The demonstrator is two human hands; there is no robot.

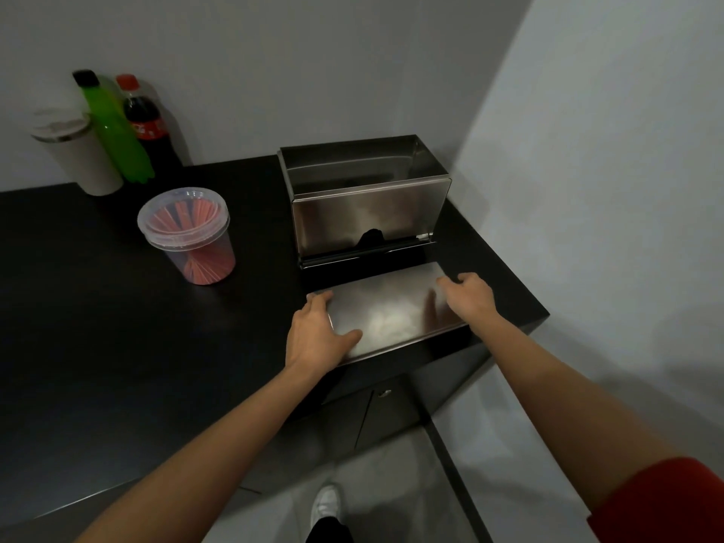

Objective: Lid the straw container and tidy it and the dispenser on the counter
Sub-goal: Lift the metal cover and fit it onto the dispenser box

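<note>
Our left hand (pixel 317 335) and right hand (pixel 468 295) grip opposite ends of the steel lid (pixel 388 307), flat on the desk (pixel 98 307) before the open dispenser (pixel 364 213). Further left, the straw container (pixel 188 237) looks lidded already; tidying both seems left.

The left forearm (pixel 219 444) and right forearm (pixel 568 389), both bare, are reaching forward and inward from the lower corners of the view. The left hand (pixel 317 335) is gripping the near left end of the steel lid (pixel 386 307), with its thumb lying flat on top and its fingers stretching along the left edge. The right hand (pixel 468 297) is holding the lid's right end, knuckles up, fingers curling over the far corner. A red sleeve (pixel 666 499) is covering the right upper arm. One foot in a white shoe (pixel 327 503) is showing between the arms.
</note>
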